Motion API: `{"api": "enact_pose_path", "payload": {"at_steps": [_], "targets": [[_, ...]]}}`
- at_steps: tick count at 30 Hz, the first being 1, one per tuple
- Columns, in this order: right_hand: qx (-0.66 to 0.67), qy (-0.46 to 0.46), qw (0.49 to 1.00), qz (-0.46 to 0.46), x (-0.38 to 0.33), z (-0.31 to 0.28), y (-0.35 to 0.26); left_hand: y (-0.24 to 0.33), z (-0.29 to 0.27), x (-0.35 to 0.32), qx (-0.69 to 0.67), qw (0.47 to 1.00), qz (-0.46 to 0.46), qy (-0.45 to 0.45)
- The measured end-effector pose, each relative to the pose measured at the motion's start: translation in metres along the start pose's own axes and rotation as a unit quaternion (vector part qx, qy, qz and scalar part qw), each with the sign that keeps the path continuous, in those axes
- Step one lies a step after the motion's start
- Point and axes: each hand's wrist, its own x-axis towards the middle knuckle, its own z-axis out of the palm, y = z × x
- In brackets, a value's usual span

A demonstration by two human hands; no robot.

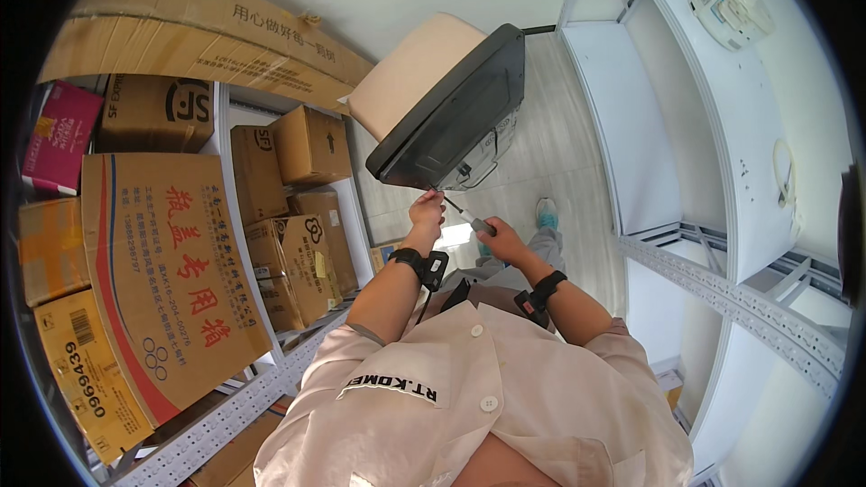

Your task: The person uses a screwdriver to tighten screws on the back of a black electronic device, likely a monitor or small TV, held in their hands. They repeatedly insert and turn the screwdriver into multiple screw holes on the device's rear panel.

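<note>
Between white metal shelves, we see the left hand (427, 209) pinching the lower rim of a tilted black flat-screen monitor (451, 117); the right hand (499, 236), closed, grips a grey-handled screwdriver (474, 221); a tip slip could scratch it, or the monitor could drop.

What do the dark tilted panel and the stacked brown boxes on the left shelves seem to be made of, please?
The dark flat panel looks like moulded plastic with a smooth, slightly glossy face catching light; its pale beige backing may be card or foam, hard to tell. The brown boxes appear to be matt corrugated cardboard, with printed faces and taped seams. The white perforated shelf rails look like painted metal.
</note>
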Motion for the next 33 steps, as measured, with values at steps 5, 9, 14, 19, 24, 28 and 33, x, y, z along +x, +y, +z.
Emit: {"api": "enact_pose_path", "payload": {"at_steps": [5, 9, 14, 19, 24, 28, 33], "targets": [[-0.004, 0.027, 0.999, -0.016, 0.001, 0.009, 0.012, 0.0, 0.002, -0.001, 0.016, 1.0, 0.019, -0.002], [0.03, 0.026, 0.999, -0.011, -0.001, 0.013, 0.01, 0.0, 0.004, -0.004, 0.039, 0.999, 0.032, 0.0], [0.003, 0.064, 0.998, -0.003, -0.01, 0.008, -0.013, 0.001, 0.004, -0.005, 0.035, 0.998, 0.049, 0.001], [-0.03, 0.115, 0.992, -0.038, -0.012, 0.013, -0.01, 0.004, 0.006, -0.006, 0.048, 0.998, 0.048, -0.013], [-0.066, 0.18, 0.98, -0.053, -0.017, 0.02, -0.019, 0.005, 0.005, -0.008, 0.038, 0.999, 0.021, -0.005], [-0.009, 0.177, 0.982, -0.066, -0.014, 0.023, -0.008, 0.002, 0.002, 0.005, 0.024, 0.999, 0.031, -0.029], [0.1, 0.121, 0.988, -0.015, -0.007, 0.026, 0.014, 0.002, 0.006, 0.0, 0.036, 0.998, 0.045, -0.018]]}}
